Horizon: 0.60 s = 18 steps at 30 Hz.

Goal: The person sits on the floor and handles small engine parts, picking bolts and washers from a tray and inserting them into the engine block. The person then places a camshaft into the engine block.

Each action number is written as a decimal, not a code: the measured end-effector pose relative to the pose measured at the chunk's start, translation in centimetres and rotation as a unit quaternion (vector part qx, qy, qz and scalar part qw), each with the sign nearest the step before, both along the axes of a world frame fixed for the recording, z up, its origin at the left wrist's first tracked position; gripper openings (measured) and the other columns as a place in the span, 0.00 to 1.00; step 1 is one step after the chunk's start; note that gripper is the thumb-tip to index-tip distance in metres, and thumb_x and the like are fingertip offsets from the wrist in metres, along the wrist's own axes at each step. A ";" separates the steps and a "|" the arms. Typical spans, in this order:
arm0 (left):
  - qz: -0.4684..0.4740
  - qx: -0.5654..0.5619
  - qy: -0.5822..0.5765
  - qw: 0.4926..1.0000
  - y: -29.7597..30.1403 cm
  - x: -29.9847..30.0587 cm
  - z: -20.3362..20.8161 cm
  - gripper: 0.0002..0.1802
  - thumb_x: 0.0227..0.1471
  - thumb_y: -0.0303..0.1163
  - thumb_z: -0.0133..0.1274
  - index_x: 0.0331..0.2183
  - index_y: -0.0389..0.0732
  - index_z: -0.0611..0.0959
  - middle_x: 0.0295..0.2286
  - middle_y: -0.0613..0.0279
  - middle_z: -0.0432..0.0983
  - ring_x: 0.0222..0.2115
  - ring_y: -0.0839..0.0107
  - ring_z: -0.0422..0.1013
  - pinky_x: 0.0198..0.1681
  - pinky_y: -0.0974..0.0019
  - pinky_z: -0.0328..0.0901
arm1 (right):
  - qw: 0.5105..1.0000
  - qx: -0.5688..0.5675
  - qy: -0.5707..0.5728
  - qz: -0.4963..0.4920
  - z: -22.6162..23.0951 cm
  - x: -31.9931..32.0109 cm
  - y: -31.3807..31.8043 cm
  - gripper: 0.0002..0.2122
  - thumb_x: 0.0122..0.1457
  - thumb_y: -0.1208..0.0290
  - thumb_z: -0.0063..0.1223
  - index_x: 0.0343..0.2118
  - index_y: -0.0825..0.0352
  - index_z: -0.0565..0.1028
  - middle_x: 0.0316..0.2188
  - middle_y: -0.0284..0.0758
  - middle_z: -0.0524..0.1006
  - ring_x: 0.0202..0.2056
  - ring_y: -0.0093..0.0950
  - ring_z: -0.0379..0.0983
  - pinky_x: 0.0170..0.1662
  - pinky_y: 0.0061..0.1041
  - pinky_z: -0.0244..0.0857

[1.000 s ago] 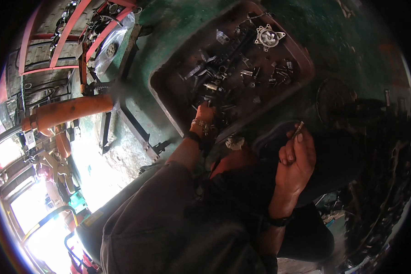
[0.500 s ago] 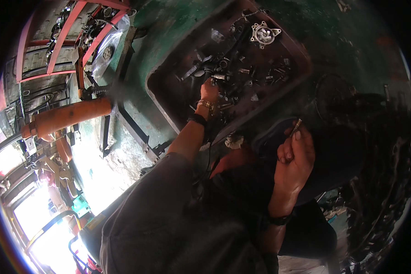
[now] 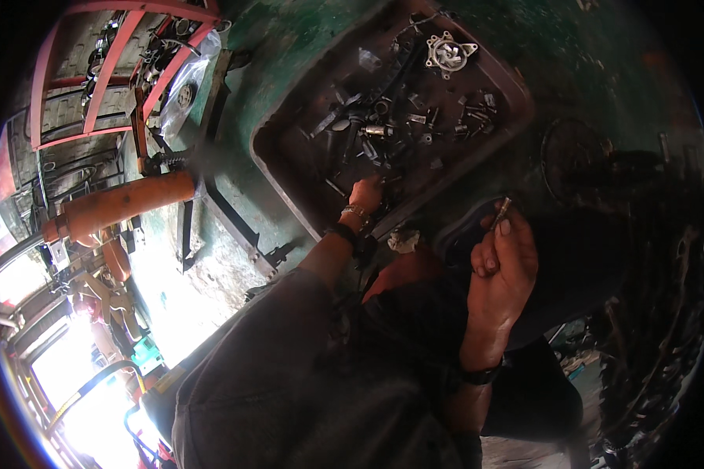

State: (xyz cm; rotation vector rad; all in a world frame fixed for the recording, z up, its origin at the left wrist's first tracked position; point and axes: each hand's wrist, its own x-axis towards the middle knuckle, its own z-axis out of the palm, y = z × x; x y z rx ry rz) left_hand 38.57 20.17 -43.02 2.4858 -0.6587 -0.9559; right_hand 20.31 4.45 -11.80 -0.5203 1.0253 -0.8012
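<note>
"What's cut off?"
"The tray (image 3: 301, 164), at its far corner."
"And the left hand (image 3: 368, 194)?"
"At the tray's near side, fingertips lost in shadow."
"Right hand (image 3: 507, 252)?"
"Outside the tray, partly hiding a metal piece (image 3: 503, 209) too small to identify."

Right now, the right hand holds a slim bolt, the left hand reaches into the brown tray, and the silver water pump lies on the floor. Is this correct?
Not quite: in the head view, the silver water pump lies inside the brown tray. The right hand holds a slim bolt, and the left hand reaches in.

A workshop (tray (image 3: 296, 166) of metal parts (image 3: 378, 130), orange cylinder (image 3: 129, 201)).
</note>
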 end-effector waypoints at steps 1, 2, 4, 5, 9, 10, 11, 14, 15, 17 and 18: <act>-0.009 0.006 -0.004 1.000 -0.1 0.0 0.3 0.13 0.48 0.36 0.46 0.34 0.44 0.80 0.31 0.45 0.75 0.36 0.46 0.70 0.39 0.49 0.66 | 1.000 0.002 0.000 -0.002 0.0 0.0 0.0 0.09 0.56 0.76 0.48 0.40 0.68 0.74 0.13 0.21 0.62 0.14 0.10 0.51 0.19 0.11 0.46; -0.012 0.010 -0.008 1.000 -0.3 0.1 0.6 0.13 0.48 0.37 0.46 0.35 0.44 0.80 0.31 0.46 0.75 0.36 0.47 0.70 0.39 0.50 0.66 | 1.000 -0.001 -0.004 0.002 -0.1 -0.1 -0.1 0.09 0.56 0.76 0.48 0.40 0.68 0.74 0.13 0.22 0.62 0.14 0.10 0.51 0.19 0.11 0.47; -0.019 0.027 -0.014 0.999 -0.6 0.4 1.1 0.13 0.48 0.37 0.47 0.35 0.45 0.81 0.31 0.47 0.75 0.35 0.47 0.71 0.38 0.50 0.67 | 1.000 -0.005 -0.010 0.005 -0.1 -0.1 -0.1 0.09 0.56 0.76 0.48 0.40 0.68 0.74 0.13 0.22 0.63 0.14 0.10 0.52 0.19 0.11 0.47; -0.022 0.039 -0.016 0.999 -0.8 0.6 1.4 0.13 0.48 0.37 0.47 0.35 0.45 0.81 0.31 0.47 0.76 0.35 0.48 0.71 0.38 0.51 0.67 | 1.000 -0.008 -0.015 0.006 -0.2 0.0 -0.1 0.09 0.56 0.76 0.48 0.40 0.69 0.74 0.13 0.22 0.63 0.14 0.10 0.52 0.19 0.11 0.47; -0.013 0.084 -0.052 0.995 -1.6 1.2 1.7 0.14 0.42 0.33 0.50 0.36 0.44 0.81 0.30 0.46 0.76 0.34 0.48 0.72 0.37 0.54 0.67 | 1.000 -0.005 -0.008 0.003 -0.3 -0.1 -0.1 0.10 0.55 0.76 0.49 0.41 0.69 0.74 0.12 0.22 0.62 0.14 0.11 0.52 0.19 0.11 0.47; 0.014 0.071 -0.068 0.995 -1.9 1.3 1.7 0.14 0.42 0.33 0.51 0.35 0.44 0.81 0.30 0.46 0.76 0.34 0.48 0.72 0.37 0.53 0.67 | 1.000 -0.001 -0.003 0.004 -0.3 -0.2 0.0 0.10 0.55 0.76 0.49 0.41 0.70 0.74 0.12 0.22 0.62 0.14 0.11 0.52 0.19 0.11 0.47; 0.041 0.059 -0.082 0.994 -2.1 1.4 1.6 0.13 0.42 0.33 0.51 0.34 0.43 0.81 0.29 0.47 0.76 0.34 0.48 0.72 0.37 0.53 0.67 | 1.000 -0.002 -0.001 0.007 -0.3 -0.3 0.0 0.11 0.55 0.76 0.49 0.41 0.70 0.74 0.12 0.23 0.62 0.14 0.11 0.52 0.19 0.12 0.47; 0.043 0.065 -0.103 0.992 -2.8 1.5 1.2 0.10 0.44 0.34 0.50 0.31 0.43 0.81 0.29 0.48 0.76 0.33 0.50 0.72 0.36 0.54 0.68 | 1.000 -0.006 0.001 0.013 -0.5 -0.5 0.0 0.11 0.55 0.76 0.49 0.41 0.72 0.73 0.12 0.24 0.62 0.14 0.12 0.52 0.19 0.13 0.47; 0.029 0.078 -0.104 0.991 -3.1 1.6 1.0 0.10 0.45 0.35 0.50 0.29 0.42 0.81 0.29 0.49 0.76 0.33 0.51 0.72 0.35 0.54 0.68 | 1.000 -0.009 0.000 0.016 -0.6 -0.5 -0.1 0.11 0.55 0.76 0.49 0.41 0.73 0.73 0.12 0.24 0.62 0.14 0.12 0.52 0.19 0.13 0.47; 0.026 0.082 -0.103 0.991 -3.4 1.7 0.7 0.10 0.45 0.35 0.50 0.30 0.42 0.81 0.29 0.49 0.76 0.33 0.51 0.72 0.36 0.54 0.68 | 0.999 -0.018 0.006 0.029 -0.8 -0.6 -0.1 0.11 0.57 0.75 0.47 0.41 0.72 0.73 0.12 0.23 0.61 0.14 0.12 0.52 0.19 0.13 0.47; 0.025 0.086 -0.104 0.991 -3.5 1.7 0.6 0.10 0.44 0.35 0.50 0.30 0.42 0.81 0.29 0.49 0.76 0.34 0.51 0.72 0.36 0.54 0.68 | 0.999 -0.024 0.012 0.039 -0.8 -0.6 -0.1 0.10 0.59 0.74 0.45 0.42 0.70 0.73 0.12 0.22 0.61 0.15 0.11 0.51 0.19 0.12 0.47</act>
